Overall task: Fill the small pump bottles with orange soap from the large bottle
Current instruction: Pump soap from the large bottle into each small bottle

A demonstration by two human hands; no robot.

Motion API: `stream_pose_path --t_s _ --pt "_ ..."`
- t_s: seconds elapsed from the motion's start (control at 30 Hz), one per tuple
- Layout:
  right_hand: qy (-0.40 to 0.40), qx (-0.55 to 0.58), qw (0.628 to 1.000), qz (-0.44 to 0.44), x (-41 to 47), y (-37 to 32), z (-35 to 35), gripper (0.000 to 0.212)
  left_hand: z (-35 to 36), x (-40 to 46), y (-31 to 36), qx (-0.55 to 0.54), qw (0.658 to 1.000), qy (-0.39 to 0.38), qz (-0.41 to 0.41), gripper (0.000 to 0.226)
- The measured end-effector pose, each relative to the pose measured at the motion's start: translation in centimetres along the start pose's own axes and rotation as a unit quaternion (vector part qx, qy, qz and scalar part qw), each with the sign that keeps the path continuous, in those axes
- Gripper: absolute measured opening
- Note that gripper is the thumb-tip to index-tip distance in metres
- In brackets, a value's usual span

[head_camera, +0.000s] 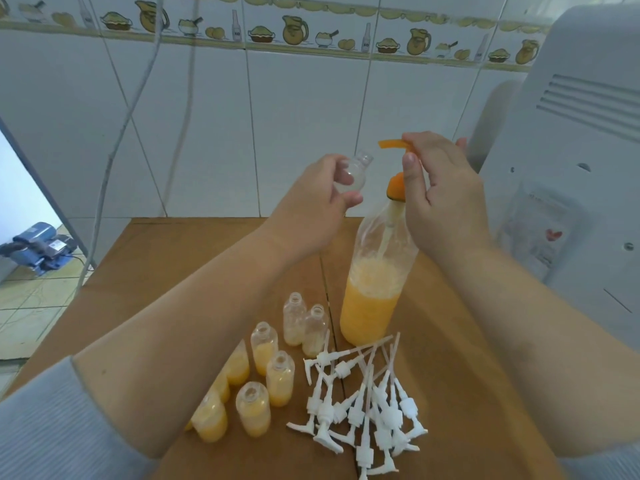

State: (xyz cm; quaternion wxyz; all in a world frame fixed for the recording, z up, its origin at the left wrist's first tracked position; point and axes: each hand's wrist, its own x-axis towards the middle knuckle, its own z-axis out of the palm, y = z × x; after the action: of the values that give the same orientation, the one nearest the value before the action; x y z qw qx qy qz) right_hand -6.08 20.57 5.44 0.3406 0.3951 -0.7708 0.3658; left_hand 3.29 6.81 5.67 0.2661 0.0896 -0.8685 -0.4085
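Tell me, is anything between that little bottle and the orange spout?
Nothing visible. The empty bottle in the left hand is tilted toward the spout, with only open air between them. The right hand is on the pump, behind the spout.

Lg bottle (372, 299) upright, approx half-full orange.

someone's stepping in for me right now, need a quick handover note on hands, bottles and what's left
Left hand holds an empty small bottle, tilted, beside the orange pump head.
Right hand grips the pump head atop the large soap bottle, which stands on the table, roughly half full.
Done: several small bottles near the left forearm hold orange soap.
Left: fill the held bottle; two bottles look almost empty; white pump tops lie loose, none fitted.
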Motion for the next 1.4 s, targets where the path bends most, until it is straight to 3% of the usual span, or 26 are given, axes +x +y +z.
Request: stream_pose_path --t_s 0.23,0.4,0.57,0.87,1.0,1.1,1.4 --pt "0.003 0.016 1.0 0.0 -0.1 -0.3 0.2 0.034 0.0 0.4 0.7 0.057 0.995 0.054 0.067 0.047" --pt "0.031 0.04 0.999 0.013 -0.1 -0.6 0.8 0.031 -0.5 0.7 0.8 0.2 0.969 0.056 0.135 0.051" --pt "0.071 0.063 0.995 0.025 -1.1 -0.3 1.7 0.032 -0.1 0.4 0.7 0.244 0.953 0.06 0.171 0.051" --pt "0.067 0.069 0.995 0.015 -0.8 -0.3 0.9 0.035 -1.5 0.8 1.2 0.19 0.966 0.017 0.174 0.053" --pt "0.077 0.083 0.993 0.03 -0.4 -0.5 1.0 0.035 -1.7 1.1 1.6 0.16 0.98 0.028 0.113 0.055" --pt "0.082 0.079 0.993 0.023 -0.7 -0.6 1.3 0.034 -1.7 1.1 1.7 0.204 0.974 0.015 0.096 0.045" --pt "0.079 0.082 0.993 0.027 -1.8 0.2 2.4 0.032 -0.9 0.1 1.7 0.309 0.945 -0.007 0.108 0.044"
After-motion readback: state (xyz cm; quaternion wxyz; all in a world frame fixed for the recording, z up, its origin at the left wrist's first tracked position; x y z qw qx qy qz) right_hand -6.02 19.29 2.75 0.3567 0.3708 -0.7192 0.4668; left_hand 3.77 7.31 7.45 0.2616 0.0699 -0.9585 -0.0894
